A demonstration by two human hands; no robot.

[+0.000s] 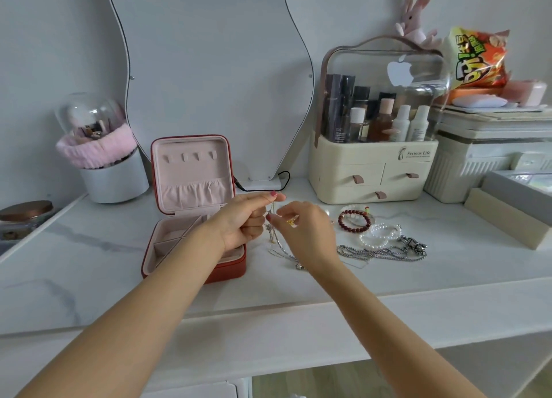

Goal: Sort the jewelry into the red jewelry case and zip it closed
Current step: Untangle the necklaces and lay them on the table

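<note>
My left grip (245,218) is pinching a thin necklace (272,233) | my right grip (304,233) is pinching its gold charm (292,221) | red jewelry case (194,212) is sitting open on desk (89,263)

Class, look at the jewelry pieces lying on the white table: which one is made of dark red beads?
The dark red beaded bracelet, a closed ring right of the right hand. The white pearl strand and silver ball chain lie nearer the table's front edge.

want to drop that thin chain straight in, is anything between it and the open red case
Nothing visible blocks it. The thin silver chain hangs pinched by the left hand and right hand, beside the open red zip jewelry case, whose lid stands upright.
</note>
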